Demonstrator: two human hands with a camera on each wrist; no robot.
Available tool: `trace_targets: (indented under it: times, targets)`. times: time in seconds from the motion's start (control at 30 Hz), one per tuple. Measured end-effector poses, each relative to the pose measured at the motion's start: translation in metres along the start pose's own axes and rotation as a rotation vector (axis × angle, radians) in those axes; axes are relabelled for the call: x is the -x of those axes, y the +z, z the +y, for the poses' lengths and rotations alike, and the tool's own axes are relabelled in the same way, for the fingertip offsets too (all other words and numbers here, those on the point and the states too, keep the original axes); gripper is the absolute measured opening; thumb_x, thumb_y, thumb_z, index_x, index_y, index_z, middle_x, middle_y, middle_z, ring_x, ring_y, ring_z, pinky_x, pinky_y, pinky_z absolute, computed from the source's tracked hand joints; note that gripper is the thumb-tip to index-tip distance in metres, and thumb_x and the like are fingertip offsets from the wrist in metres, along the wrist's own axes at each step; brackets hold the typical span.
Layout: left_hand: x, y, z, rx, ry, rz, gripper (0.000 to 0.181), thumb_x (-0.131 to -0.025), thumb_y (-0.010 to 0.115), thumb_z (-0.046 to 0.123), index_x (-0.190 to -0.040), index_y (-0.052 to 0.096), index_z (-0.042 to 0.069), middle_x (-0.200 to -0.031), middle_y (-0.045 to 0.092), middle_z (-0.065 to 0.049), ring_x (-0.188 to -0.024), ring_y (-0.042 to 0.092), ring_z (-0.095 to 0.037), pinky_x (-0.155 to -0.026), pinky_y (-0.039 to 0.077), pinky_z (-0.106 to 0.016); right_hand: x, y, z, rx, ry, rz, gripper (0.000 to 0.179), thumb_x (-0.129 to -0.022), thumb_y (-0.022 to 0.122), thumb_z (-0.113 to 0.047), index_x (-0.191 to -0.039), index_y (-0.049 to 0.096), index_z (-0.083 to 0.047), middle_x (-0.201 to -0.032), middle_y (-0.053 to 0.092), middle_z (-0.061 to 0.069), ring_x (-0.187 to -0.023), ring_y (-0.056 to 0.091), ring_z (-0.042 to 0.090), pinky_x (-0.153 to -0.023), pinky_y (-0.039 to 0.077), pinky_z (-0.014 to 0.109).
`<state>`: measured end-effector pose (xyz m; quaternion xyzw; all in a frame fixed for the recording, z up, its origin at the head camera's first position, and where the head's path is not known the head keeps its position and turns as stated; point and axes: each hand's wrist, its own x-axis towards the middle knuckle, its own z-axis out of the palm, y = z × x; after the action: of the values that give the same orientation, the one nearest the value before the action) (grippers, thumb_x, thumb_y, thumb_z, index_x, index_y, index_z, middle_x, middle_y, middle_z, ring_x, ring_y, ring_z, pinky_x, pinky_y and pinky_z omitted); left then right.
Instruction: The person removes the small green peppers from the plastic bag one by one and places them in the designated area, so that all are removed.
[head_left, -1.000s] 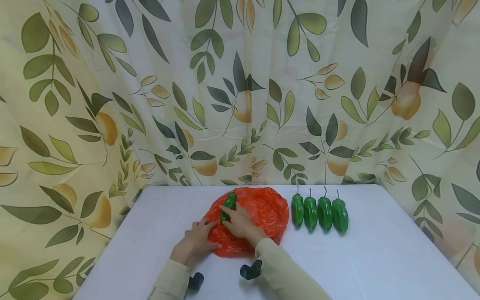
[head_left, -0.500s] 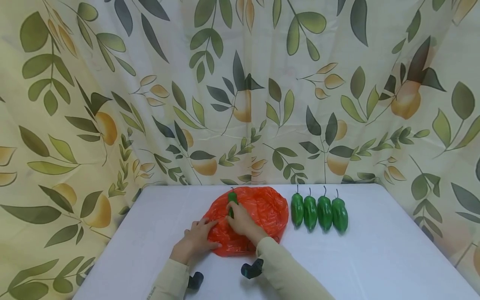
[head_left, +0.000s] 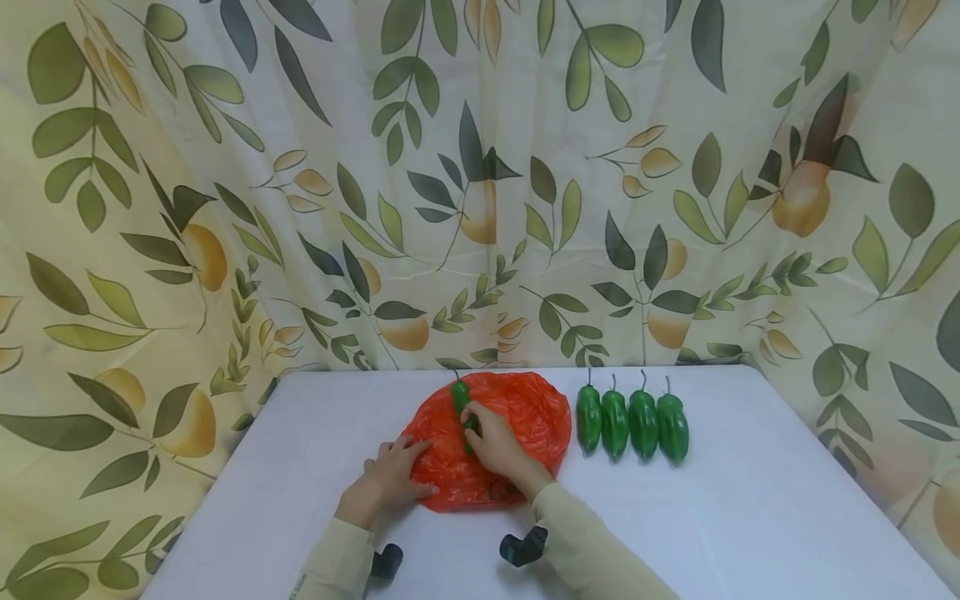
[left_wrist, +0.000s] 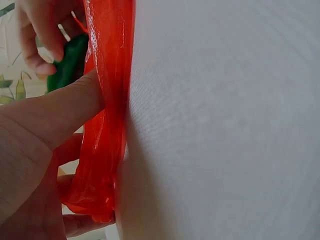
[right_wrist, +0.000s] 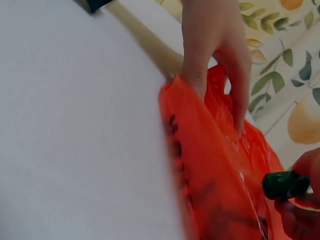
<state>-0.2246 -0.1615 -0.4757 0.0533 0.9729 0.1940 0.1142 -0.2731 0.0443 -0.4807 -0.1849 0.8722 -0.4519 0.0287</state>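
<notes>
A red plastic bag point(head_left: 528, 408) lies spread on the white table. My right hand point(head_left: 498, 442) pinches a green chili pepper point(head_left: 461, 394) over the bag, its stem end pointing away from me. In the right wrist view, the tip of that pepper point(right_wrist: 281, 185) shows beside the fingers. My left hand point(head_left: 393, 479) rests on the bag's left edge, thumb and fingers spread apart. The left wrist view shows its thumb point(left_wrist: 75, 102) against the bag's side point(left_wrist: 112, 85), with the held pepper point(left_wrist: 70, 62) behind.
A row of several green chili peppers point(head_left: 615, 425) lies on the table point(head_left: 712, 525) right of the bag, stems pointing away. A leaf-and-fruit patterned curtain point(head_left: 480, 192) hangs behind the table. Dark wrist devices point(head_left: 525, 546) sit below both sleeves.
The pepper's lower end has swung right, so it leans the other way. My right hand has shifted slightly right and its fingers have curled more around it. The left hand keeps its place.
</notes>
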Motion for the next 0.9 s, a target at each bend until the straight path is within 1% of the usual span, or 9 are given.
trace_targets:
  times: [0.1, 0.17, 0.23, 0.33, 0.47, 0.53, 0.6, 0.8, 0.9]
  targets:
    - [-0.001, 0.0, -0.001, -0.004, -0.001, 0.003, 0.084, -0.076, 0.086, 0.042, -0.149, 0.05, 0.023, -0.154, 0.044, -0.012, -0.134, 0.041, -0.038, -0.106, 0.042, -0.071, 0.007, -0.006, 0.002, -0.013, -0.011, -0.002, 0.031, -0.1, 0.057, -0.004, -0.13, 0.056, -0.009, -0.125, 0.061, 0.012, -0.106, 0.057, 0.025, -0.092, 0.057, 0.044]
    - [-0.001, 0.001, -0.002, -0.005, 0.001, 0.003, 0.083, -0.076, 0.086, 0.042, -0.149, 0.05, 0.023, -0.153, 0.045, -0.013, -0.133, 0.042, -0.038, -0.105, 0.042, -0.071, 0.011, -0.01, 0.003, -0.028, -0.002, 0.001, 0.04, -0.1, 0.057, -0.004, -0.139, 0.053, -0.013, -0.138, 0.057, 0.013, -0.118, 0.056, 0.028, -0.104, 0.053, 0.053]
    - [-0.001, 0.002, -0.002, -0.004, 0.003, 0.002, 0.083, -0.077, 0.086, 0.042, -0.149, 0.05, 0.023, -0.153, 0.045, -0.013, -0.133, 0.042, -0.038, -0.105, 0.042, -0.071, 0.017, -0.014, 0.002, -0.04, 0.01, 0.004, 0.046, -0.1, 0.057, -0.004, -0.144, 0.051, -0.017, -0.147, 0.053, 0.013, -0.128, 0.053, 0.031, -0.109, 0.048, 0.058]
    - [-0.001, 0.002, -0.001, -0.001, -0.004, 0.004, 0.084, -0.076, 0.086, 0.042, -0.15, 0.05, 0.025, -0.153, 0.045, -0.011, -0.133, 0.042, -0.037, -0.104, 0.044, -0.069, 0.024, -0.02, 0.001, -0.049, 0.028, 0.013, 0.049, -0.1, 0.056, -0.004, -0.146, 0.05, -0.02, -0.146, 0.052, 0.012, -0.126, 0.053, 0.031, -0.106, 0.051, 0.055]
    - [0.0, 0.002, 0.0, 0.008, -0.016, 0.005, 0.085, -0.075, 0.087, 0.042, -0.15, 0.049, 0.026, -0.153, 0.045, -0.01, -0.132, 0.042, -0.037, -0.103, 0.046, -0.068, 0.033, -0.026, 0.001, -0.025, 0.044, 0.025, 0.048, -0.1, 0.057, -0.007, -0.146, 0.05, -0.022, -0.138, 0.056, 0.009, -0.113, 0.054, 0.025, -0.095, 0.058, 0.044]
    - [0.001, 0.001, 0.0, 0.009, -0.016, 0.005, 0.085, -0.075, 0.087, 0.041, -0.15, 0.05, 0.026, -0.153, 0.045, -0.01, -0.132, 0.043, -0.037, -0.102, 0.046, -0.069, 0.037, -0.028, 0.002, -0.008, 0.034, 0.028, 0.048, -0.1, 0.057, -0.007, -0.145, 0.05, -0.022, -0.133, 0.057, 0.009, -0.109, 0.054, 0.023, -0.087, 0.059, 0.038]
    - [0.001, 0.001, 0.0, 0.006, -0.019, 0.004, 0.085, -0.076, 0.087, 0.042, -0.15, 0.049, 0.026, -0.153, 0.044, -0.01, -0.133, 0.042, -0.037, -0.103, 0.046, -0.069, 0.04, -0.03, 0.002, 0.002, 0.026, 0.034, 0.048, -0.1, 0.057, -0.008, -0.146, 0.05, -0.022, -0.132, 0.057, 0.008, -0.108, 0.054, 0.023, -0.085, 0.057, 0.035]
    - [0.002, 0.0, 0.001, 0.005, -0.019, 0.007, 0.084, -0.076, 0.086, 0.042, -0.15, 0.049, 0.026, -0.153, 0.045, -0.01, -0.133, 0.043, -0.037, -0.103, 0.046, -0.069, 0.053, -0.035, 0.005, 0.023, 0.029, 0.052, 0.048, -0.1, 0.059, -0.011, -0.145, 0.051, -0.024, -0.14, 0.056, 0.007, -0.113, 0.054, 0.022, -0.094, 0.059, 0.043]
    - [0.002, 0.001, 0.001, 0.012, -0.02, 0.012, 0.084, -0.076, 0.087, 0.041, -0.15, 0.049, 0.026, -0.153, 0.045, -0.01, -0.132, 0.043, -0.036, -0.103, 0.046, -0.069, 0.061, -0.037, 0.006, 0.04, 0.034, 0.064, 0.048, -0.099, 0.06, -0.01, -0.143, 0.052, -0.025, -0.139, 0.057, 0.005, -0.112, 0.054, 0.021, -0.093, 0.058, 0.042]
